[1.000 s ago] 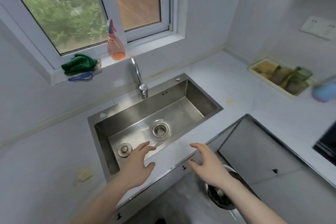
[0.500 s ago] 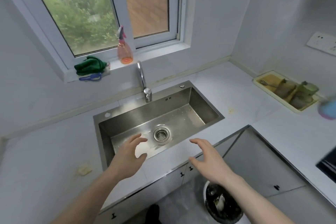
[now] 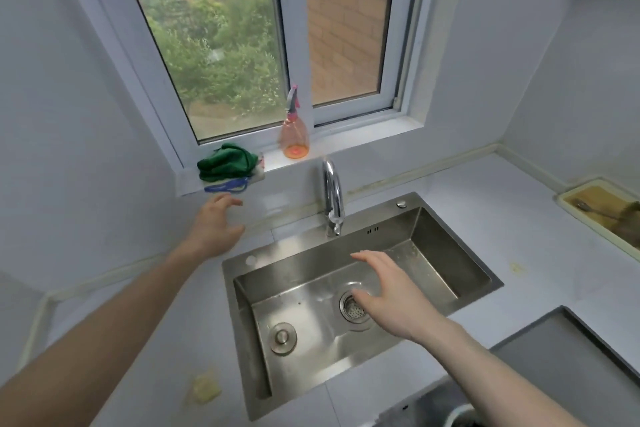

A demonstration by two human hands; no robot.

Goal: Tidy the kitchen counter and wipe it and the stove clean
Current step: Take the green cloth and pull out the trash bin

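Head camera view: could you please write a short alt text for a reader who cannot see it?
A person's left hand reaches with open fingers toward a green cloth on the windowsill, while the right hand hovers open over a steel sink. An orange spray bottle stands on the sill behind the faucet, and a yellowish stain marks the white counter.
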